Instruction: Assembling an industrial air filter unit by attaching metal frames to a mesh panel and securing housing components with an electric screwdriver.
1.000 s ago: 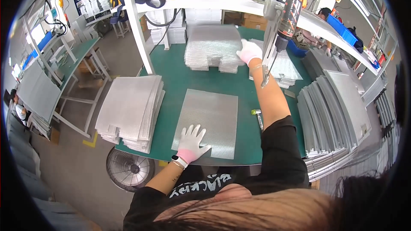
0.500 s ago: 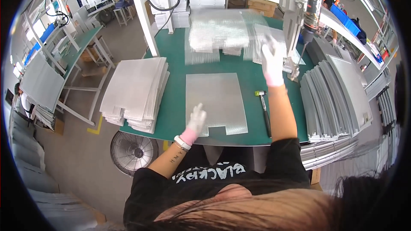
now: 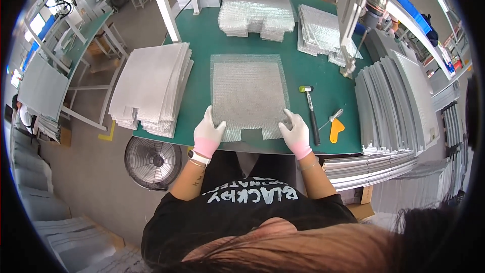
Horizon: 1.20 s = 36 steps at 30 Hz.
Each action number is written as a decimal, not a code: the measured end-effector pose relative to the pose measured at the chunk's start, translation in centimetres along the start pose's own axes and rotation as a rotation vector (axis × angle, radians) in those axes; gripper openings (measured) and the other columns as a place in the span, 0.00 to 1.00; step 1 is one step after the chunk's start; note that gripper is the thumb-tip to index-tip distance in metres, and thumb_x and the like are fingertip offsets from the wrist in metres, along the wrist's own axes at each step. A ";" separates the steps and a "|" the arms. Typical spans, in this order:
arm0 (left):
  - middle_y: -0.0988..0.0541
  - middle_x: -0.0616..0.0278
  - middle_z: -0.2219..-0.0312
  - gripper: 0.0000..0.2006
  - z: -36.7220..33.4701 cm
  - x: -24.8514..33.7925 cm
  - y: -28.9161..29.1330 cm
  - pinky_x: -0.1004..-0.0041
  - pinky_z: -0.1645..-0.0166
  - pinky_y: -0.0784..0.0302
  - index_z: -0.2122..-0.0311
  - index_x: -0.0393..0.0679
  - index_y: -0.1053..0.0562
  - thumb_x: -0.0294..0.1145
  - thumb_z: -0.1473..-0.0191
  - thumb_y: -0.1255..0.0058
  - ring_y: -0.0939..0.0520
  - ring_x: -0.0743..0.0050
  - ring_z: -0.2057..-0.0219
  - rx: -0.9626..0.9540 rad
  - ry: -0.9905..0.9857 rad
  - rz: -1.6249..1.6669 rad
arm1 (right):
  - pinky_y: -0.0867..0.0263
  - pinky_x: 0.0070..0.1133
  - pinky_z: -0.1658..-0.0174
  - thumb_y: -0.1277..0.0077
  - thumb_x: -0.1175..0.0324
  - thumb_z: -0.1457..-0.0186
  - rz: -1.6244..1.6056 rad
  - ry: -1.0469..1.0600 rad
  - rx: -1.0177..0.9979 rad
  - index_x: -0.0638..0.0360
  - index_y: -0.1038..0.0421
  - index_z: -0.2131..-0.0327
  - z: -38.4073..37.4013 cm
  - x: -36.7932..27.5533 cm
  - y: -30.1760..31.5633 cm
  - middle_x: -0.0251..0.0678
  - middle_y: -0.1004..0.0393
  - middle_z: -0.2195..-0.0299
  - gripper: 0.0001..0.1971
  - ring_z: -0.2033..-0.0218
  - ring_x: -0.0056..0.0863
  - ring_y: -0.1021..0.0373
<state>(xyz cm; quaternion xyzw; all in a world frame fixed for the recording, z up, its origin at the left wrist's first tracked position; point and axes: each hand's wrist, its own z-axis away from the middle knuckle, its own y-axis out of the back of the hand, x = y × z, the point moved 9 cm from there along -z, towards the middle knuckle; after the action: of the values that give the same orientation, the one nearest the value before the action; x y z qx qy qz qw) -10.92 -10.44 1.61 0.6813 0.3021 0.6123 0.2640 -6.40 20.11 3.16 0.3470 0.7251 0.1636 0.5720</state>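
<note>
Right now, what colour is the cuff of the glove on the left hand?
The cuff is pink; the head view shows it best.

We wear a black short-sleeved T-shirt (image 3: 174,227) with pale lettering (image 3: 255,195) across the front, and dark trousers (image 3: 225,167). Thin white gloves (image 3: 204,130) with pink cuffs (image 3: 206,147) cover our left hand (image 3: 208,127) and right hand (image 3: 297,132). On our left wrist is a white watch-like band (image 3: 200,158) with a dark face (image 3: 191,154), with a slim bracelet (image 3: 198,164) just beside it, and a line of small dark letters (image 3: 198,178) marks the left forearm (image 3: 188,185). Another thin bracelet (image 3: 309,165) circles our right wrist
</note>
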 end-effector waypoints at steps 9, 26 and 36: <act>0.23 0.39 0.54 0.38 -0.7 -0.9 -1.0 0.60 0.50 0.25 0.38 0.34 0.42 0.41 0.49 0.41 0.21 0.43 0.54 -0.065 0.054 -0.074 | 0.31 0.28 0.55 0.42 0.68 0.51 0.039 -0.002 -0.014 0.58 0.27 0.52 -0.3 0.8 -0.8 0.42 0.25 0.63 0.20 0.61 0.38 0.27; 0.24 0.40 0.53 0.39 0.0 -1.0 -2.0 0.59 0.51 0.25 0.38 0.35 0.42 0.44 0.49 0.41 0.21 0.44 0.54 -0.052 0.022 -0.165 | 0.31 0.28 0.55 0.43 0.68 0.51 0.052 -0.076 -0.044 0.58 0.28 0.51 0.4 2.1 -1.8 0.42 0.25 0.61 0.21 0.60 0.40 0.28; 0.26 0.40 0.50 0.38 0.1 -1.0 -2.2 0.60 0.49 0.25 0.39 0.33 0.41 0.45 0.49 0.41 0.23 0.45 0.51 -0.033 0.000 -0.225 | 0.30 0.31 0.58 0.43 0.65 0.49 0.170 -0.052 -0.101 0.56 0.30 0.49 0.6 2.0 -2.1 0.41 0.28 0.63 0.23 0.62 0.40 0.28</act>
<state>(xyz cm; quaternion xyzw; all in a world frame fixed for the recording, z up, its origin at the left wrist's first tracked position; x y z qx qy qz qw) -11.10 -9.64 -0.68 0.6388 0.3663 0.5836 0.3423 -6.66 19.92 0.24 0.3820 0.6688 0.2389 0.5913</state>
